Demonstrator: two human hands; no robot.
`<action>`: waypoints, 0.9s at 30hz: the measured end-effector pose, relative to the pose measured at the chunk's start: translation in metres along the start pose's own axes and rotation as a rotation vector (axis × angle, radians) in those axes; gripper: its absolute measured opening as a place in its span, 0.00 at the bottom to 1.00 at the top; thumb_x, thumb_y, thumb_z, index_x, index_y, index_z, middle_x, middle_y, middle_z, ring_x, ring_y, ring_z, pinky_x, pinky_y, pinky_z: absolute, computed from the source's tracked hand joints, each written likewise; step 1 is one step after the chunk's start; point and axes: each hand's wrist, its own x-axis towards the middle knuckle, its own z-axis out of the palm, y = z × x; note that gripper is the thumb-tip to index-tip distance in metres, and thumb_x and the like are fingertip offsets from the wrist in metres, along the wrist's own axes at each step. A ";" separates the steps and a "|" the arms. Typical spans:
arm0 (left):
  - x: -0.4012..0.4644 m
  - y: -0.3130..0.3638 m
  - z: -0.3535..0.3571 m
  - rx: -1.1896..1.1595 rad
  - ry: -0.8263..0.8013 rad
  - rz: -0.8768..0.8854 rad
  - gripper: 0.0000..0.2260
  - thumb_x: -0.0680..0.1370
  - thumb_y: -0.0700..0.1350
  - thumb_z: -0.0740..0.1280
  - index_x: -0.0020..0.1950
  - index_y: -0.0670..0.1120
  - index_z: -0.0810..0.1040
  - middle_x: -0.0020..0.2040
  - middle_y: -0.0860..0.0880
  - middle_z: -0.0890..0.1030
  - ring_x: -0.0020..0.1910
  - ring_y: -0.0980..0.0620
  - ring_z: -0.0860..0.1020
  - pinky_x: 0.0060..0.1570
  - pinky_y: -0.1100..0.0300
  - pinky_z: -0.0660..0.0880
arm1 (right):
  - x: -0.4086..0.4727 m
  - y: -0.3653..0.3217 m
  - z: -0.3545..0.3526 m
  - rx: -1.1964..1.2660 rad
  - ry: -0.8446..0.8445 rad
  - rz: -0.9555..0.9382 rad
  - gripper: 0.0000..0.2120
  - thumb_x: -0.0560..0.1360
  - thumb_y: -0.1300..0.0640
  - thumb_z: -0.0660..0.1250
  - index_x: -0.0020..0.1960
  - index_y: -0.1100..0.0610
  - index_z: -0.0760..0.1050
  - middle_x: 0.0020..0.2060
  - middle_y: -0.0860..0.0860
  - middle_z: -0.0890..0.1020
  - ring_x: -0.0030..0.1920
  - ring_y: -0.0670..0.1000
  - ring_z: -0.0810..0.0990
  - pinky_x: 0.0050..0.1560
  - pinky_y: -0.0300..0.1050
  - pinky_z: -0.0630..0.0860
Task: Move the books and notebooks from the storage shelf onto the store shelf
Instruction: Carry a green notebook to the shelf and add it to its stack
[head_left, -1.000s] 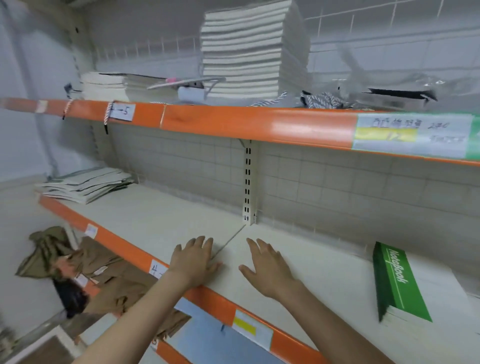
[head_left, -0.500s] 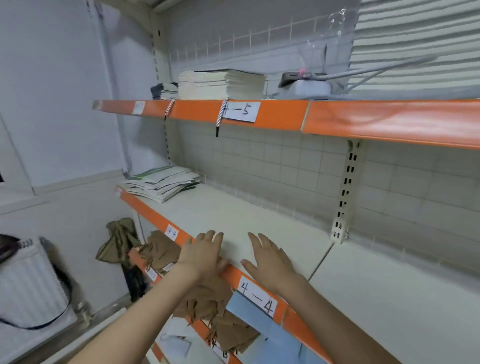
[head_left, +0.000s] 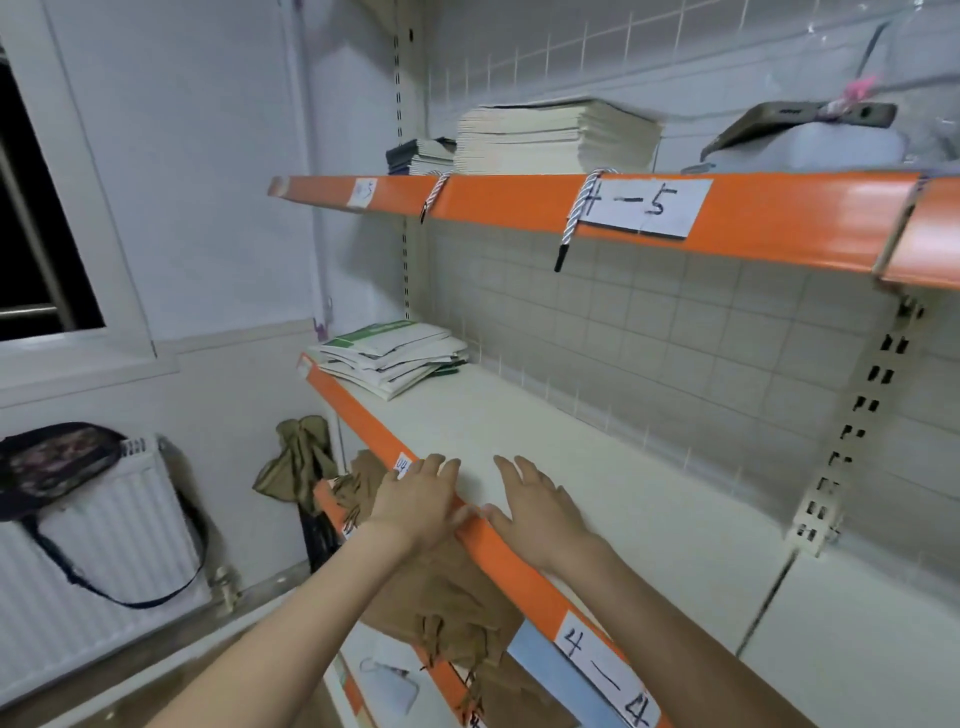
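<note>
Notebooks are seen piled loosely at the far left end of the middle shelf, close to its orange front edge, the covers fanned out and not squared. A neater stack of books is kept on the upper shelf, near its left end, with a smaller dark pile beside it towards the corner.

Risk is judged to lie mostly in the untidy pile: if it is gripped from one side only, the slack covers may slide apart and some may be tipped over the front edge onto the brown paper bags on the shelf below. The tall upper stack may also be toppled if it is pulled by its top copies alone. The twisted cord hung over the upper edge may be caught by a passing wrist.

Nothing is held by either hand. The left hand is laid flat over the orange front edge, fingers straight and together, partly covering a small label. The right hand is spread palm down on the shelf board just behind that edge, fingers extended. The thumbs are nearly touching, and both forearms are stretched forward from the lower frame, well apart from the notebooks.
</note>
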 end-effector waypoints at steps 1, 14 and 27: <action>0.009 -0.005 0.000 0.003 0.000 -0.007 0.29 0.79 0.61 0.55 0.76 0.48 0.55 0.75 0.48 0.60 0.73 0.47 0.61 0.69 0.46 0.59 | 0.010 0.000 -0.002 0.000 -0.001 -0.006 0.31 0.80 0.43 0.53 0.78 0.52 0.46 0.77 0.55 0.52 0.75 0.56 0.56 0.71 0.55 0.59; 0.071 -0.074 0.001 -0.037 0.003 -0.144 0.27 0.80 0.57 0.56 0.75 0.47 0.58 0.73 0.47 0.63 0.71 0.46 0.63 0.67 0.45 0.62 | 0.119 -0.018 0.000 -0.008 -0.039 -0.104 0.30 0.81 0.45 0.53 0.78 0.53 0.48 0.76 0.56 0.53 0.74 0.58 0.59 0.70 0.54 0.61; 0.126 -0.167 0.009 -0.066 0.010 -0.147 0.28 0.80 0.59 0.56 0.75 0.47 0.57 0.74 0.46 0.61 0.73 0.46 0.61 0.69 0.45 0.61 | 0.208 -0.066 0.019 0.009 -0.034 -0.121 0.30 0.81 0.45 0.54 0.78 0.54 0.48 0.76 0.55 0.54 0.73 0.58 0.60 0.70 0.53 0.62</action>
